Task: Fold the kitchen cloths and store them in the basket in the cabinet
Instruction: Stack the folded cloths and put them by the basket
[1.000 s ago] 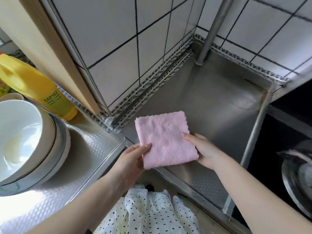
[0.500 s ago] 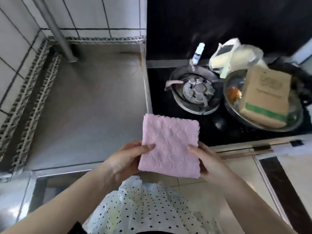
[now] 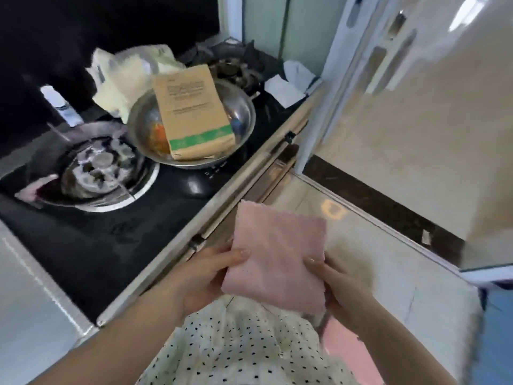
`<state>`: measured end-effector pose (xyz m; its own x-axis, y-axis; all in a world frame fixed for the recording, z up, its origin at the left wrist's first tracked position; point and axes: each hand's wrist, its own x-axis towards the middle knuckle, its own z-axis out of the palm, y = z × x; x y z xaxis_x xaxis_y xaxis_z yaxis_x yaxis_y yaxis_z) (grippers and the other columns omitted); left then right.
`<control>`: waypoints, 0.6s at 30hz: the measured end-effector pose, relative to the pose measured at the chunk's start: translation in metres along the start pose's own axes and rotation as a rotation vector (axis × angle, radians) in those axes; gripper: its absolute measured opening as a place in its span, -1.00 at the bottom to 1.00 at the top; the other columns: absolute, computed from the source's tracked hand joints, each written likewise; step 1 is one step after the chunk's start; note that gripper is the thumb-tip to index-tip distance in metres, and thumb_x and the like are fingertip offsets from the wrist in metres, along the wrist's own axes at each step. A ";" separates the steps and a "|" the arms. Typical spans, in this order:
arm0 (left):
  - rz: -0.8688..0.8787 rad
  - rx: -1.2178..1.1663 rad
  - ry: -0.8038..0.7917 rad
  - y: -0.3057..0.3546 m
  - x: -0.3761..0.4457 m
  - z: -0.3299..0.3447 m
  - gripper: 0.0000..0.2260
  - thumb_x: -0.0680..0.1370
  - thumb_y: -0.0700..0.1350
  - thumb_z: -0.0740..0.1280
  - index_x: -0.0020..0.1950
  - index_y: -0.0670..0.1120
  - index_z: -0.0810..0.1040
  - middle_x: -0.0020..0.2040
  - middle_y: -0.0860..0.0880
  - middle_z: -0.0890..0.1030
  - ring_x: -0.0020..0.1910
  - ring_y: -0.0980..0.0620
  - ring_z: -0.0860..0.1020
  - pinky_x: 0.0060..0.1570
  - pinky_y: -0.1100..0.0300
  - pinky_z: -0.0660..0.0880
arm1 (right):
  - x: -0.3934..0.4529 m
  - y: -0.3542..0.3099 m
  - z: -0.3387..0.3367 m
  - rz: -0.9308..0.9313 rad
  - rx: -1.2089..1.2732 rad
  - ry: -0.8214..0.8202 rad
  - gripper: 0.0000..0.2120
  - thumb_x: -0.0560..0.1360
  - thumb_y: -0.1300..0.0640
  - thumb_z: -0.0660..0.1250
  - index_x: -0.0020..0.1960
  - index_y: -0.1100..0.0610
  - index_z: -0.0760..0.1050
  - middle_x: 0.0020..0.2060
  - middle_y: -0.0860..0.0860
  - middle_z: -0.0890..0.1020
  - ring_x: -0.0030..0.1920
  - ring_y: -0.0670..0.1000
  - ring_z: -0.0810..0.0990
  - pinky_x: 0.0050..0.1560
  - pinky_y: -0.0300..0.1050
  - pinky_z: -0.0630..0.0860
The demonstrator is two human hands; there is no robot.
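Together, left hand (image 3: 206, 269) and right hand (image 3: 337, 284) grip one folded pink cloth (image 3: 277, 257).

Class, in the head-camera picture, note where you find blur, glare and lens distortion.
Head view: motion blur smears the brown paper packet and steel burner ring; the folded pink cloth looks soft; glare streaks the glossy beige cabinet door; wide-angle bending curves the counter edge.

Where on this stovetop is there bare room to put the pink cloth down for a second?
The black glass between the burner and the counter's front edge is bare. The back is crowded: metal bowl holding a brown bag, plastic bags behind. Both hands, left and right, hold the cloth.
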<state>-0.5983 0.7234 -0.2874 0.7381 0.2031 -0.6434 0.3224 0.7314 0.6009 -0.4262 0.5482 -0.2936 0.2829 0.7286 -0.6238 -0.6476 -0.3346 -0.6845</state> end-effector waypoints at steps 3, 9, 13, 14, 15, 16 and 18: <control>-0.093 0.104 -0.073 0.014 0.037 0.021 -0.56 0.44 -0.10 0.43 0.28 -0.16 0.45 0.16 -0.14 0.63 0.11 -0.10 0.61 -0.07 0.12 0.58 | -0.008 0.000 -0.025 -0.033 0.102 0.101 -0.55 0.39 0.10 0.40 0.26 0.03 0.43 0.04 0.10 0.67 0.06 0.17 0.64 -0.03 0.05 0.61; -0.225 0.266 -0.220 0.042 0.108 0.060 -0.54 0.42 -0.09 0.44 0.28 -0.19 0.48 0.17 -0.18 0.61 0.16 -0.17 0.57 0.08 -0.01 0.56 | -0.015 -0.005 -0.055 -0.118 0.237 0.309 -0.56 0.35 0.04 0.47 0.20 0.06 0.50 0.09 0.13 0.64 0.07 0.17 0.60 0.13 0.09 0.52; -0.317 0.367 -0.322 0.062 0.152 0.096 -0.59 0.45 -0.13 0.43 0.27 -0.20 0.48 0.16 -0.17 0.62 0.14 -0.16 0.59 -0.01 0.06 0.58 | -0.018 -0.012 -0.075 -0.186 0.378 0.373 -0.45 0.34 0.04 0.49 0.28 0.09 0.43 0.14 0.15 0.62 0.14 0.19 0.59 0.16 0.28 0.49; -0.339 0.397 -0.348 0.067 0.163 0.107 -0.61 0.46 -0.13 0.42 0.26 -0.19 0.49 0.16 -0.16 0.62 0.13 -0.15 0.60 -0.01 0.07 0.58 | -0.018 -0.014 -0.081 -0.212 0.391 0.394 -0.42 0.34 0.02 0.49 0.30 0.11 0.41 0.15 0.16 0.61 0.13 0.17 0.60 0.16 0.23 0.50; -0.359 0.419 -0.367 0.070 0.171 0.115 -0.61 0.45 -0.14 0.41 0.26 -0.18 0.50 0.15 -0.15 0.63 0.13 -0.15 0.60 0.00 0.06 0.59 | -0.019 -0.015 -0.085 -0.228 0.400 0.419 -0.41 0.35 0.03 0.48 0.31 0.13 0.39 0.15 0.16 0.61 0.11 0.15 0.60 0.10 0.13 0.55; -0.385 0.459 -0.387 0.072 0.184 0.127 -0.62 0.45 -0.14 0.40 0.25 -0.17 0.50 0.15 -0.14 0.63 0.13 -0.14 0.60 0.02 0.05 0.59 | -0.019 -0.016 -0.091 -0.258 0.445 0.448 -0.43 0.37 0.05 0.45 0.32 0.16 0.38 0.15 0.16 0.61 0.11 0.14 0.61 0.01 0.03 0.59; -0.418 0.510 -0.420 0.076 0.201 0.147 -0.63 0.45 -0.14 0.40 0.24 -0.16 0.51 0.14 -0.14 0.64 0.12 -0.14 0.60 0.03 0.04 0.59 | -0.018 -0.017 -0.100 -0.313 0.528 0.499 -0.48 0.41 0.11 0.40 0.32 0.20 0.36 0.13 0.15 0.62 0.11 0.14 0.62 -0.08 -0.09 0.60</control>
<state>-0.3380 0.7244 -0.3013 0.6247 -0.3613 -0.6923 0.7809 0.2827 0.5571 -0.3496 0.4807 -0.3081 0.7102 0.3461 -0.6130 -0.7005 0.2608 -0.6643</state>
